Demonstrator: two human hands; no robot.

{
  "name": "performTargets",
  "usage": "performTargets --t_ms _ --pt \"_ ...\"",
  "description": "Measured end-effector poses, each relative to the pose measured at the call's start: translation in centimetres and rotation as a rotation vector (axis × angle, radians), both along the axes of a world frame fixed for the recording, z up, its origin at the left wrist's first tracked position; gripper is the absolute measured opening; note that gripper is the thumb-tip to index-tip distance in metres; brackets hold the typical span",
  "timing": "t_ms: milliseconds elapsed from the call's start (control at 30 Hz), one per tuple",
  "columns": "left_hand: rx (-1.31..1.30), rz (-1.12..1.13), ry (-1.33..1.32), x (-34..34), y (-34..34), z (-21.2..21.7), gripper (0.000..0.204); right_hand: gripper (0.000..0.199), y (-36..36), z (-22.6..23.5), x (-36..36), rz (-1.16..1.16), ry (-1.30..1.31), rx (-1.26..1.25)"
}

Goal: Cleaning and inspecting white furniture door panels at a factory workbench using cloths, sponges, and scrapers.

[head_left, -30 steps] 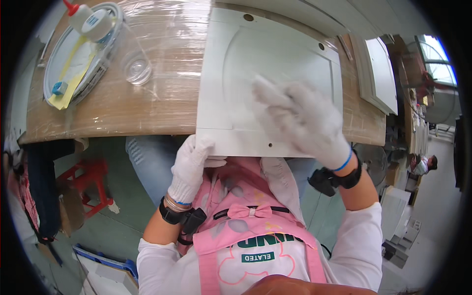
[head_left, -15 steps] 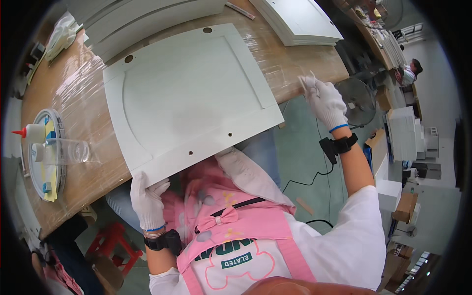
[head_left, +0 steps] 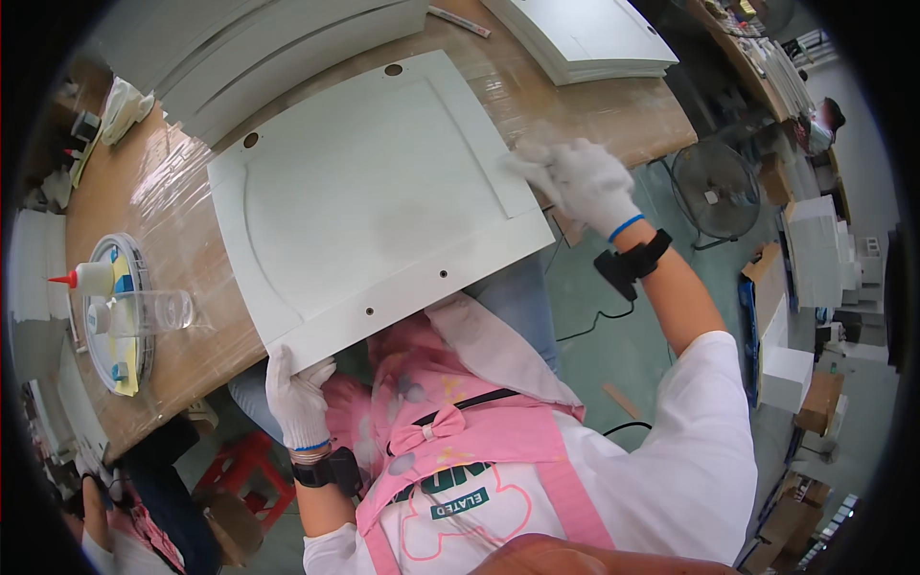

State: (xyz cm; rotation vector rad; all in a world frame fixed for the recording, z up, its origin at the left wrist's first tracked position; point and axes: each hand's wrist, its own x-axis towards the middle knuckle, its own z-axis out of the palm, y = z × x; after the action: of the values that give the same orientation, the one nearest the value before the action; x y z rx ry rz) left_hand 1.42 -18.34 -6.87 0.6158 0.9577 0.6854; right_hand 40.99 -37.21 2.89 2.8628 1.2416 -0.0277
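A white door panel [head_left: 355, 192] with a raised frame, a curved edge, two large round holes at its far end and two small ones near me lies tilted on the table. My left hand [head_left: 296, 395], in a white knit glove, is closed on its near-left corner, fingers partly hidden beneath. My right hand [head_left: 582, 184], gloved likewise, is at the panel's right edge. Its fingertips are pinched together and smeared by motion; a thin pale thing seems to be between them, its kind unclear.
On the film-covered table [head_left: 206, 369] stands a round lid [head_left: 146, 359] with a red-tipped glue bottle [head_left: 94, 278], a clear plastic cup [head_left: 172, 311] and blue blocks. White panel stacks [head_left: 585, 69] lie at the back. A fan [head_left: 714, 192] and a red stool [head_left: 251, 474] stand beyond; another person [head_left: 824, 125] is far right.
My right hand has swung leftward from beyond the table's right side to the panel's right edge. The left hand still holds the panel's corner; the whole view has shifted slightly.
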Motion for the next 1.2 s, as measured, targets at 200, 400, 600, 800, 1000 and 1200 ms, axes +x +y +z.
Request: performTargets --t_ms 200,400,600,800,1000,1200 --pt "-0.014 -0.059 0.023 0.1 0.4 1.2 0.038 0.022 0.0 3.3 1.8 0.171 -0.186 0.515" --pt "0.07 -0.096 0.077 -1.5 -2.2 2.0 0.043 0.026 8.7 -0.1 -13.8 1.193 0.205 0.601" --pt "0.035 -0.249 0.045 -4.6 -4.0 1.1 0.045 0.032 16.2 -2.8 -5.4 0.766 0.082 0.29" --pt "0.013 -0.325 0.062 -5.0 -3.3 0.7 0.039 0.031 14.6 2.4 7.1 0.059 -0.173 0.171" --pt "0.265 -0.143 0.45 -7.3 1.3 3.4 0.037 0.041 12.8 0.6 9.1 0.552 -0.562 0.032" --pt "0.878 0.434 0.791 -9.1 11.0 5.7 0.037 0.036 10.4 -1.2 3.8 0.416 0.22 0.324"
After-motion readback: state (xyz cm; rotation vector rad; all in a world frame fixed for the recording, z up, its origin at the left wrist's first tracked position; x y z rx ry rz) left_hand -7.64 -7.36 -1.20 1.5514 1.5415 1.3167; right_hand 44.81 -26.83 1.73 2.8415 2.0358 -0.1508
